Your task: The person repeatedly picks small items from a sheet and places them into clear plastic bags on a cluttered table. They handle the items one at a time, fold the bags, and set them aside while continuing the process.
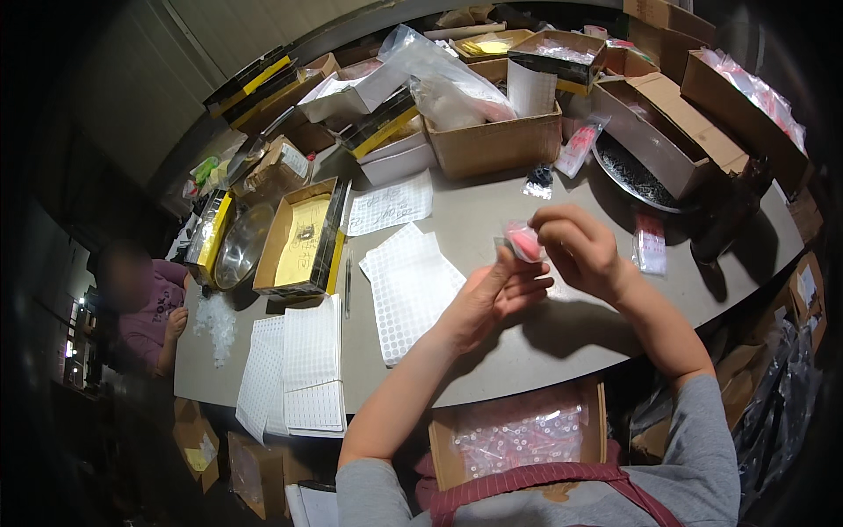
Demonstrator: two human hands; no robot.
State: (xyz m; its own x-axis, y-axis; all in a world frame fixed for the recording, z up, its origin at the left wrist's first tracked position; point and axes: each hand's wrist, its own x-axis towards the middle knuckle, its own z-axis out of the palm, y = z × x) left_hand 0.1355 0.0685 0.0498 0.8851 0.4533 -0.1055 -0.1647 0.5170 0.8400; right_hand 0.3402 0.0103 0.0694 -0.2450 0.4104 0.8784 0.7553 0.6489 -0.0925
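Above the table, between my two hands, is a small clear plastic bag [524, 241] with something pink inside. My left hand [496, 294] has its thumb against the bag's lower left side, its other fingers stretching to the right beneath it. At the bag's upper right edge, my right hand [581, 250] pinches with bent fingers. What exactly the pink contents are is too small to tell. Sheets of round white stickers [406, 294] lie on the table to the left of my left hand.
A cardboard box [496, 145] of plastic bags stands behind my hands. To the right are a round tray [637, 180] of small dark parts and a bagged item [650, 244]. Below the table edge, an open carton [439, 452] holds many bagged pieces. A person [149, 307] sits at left.
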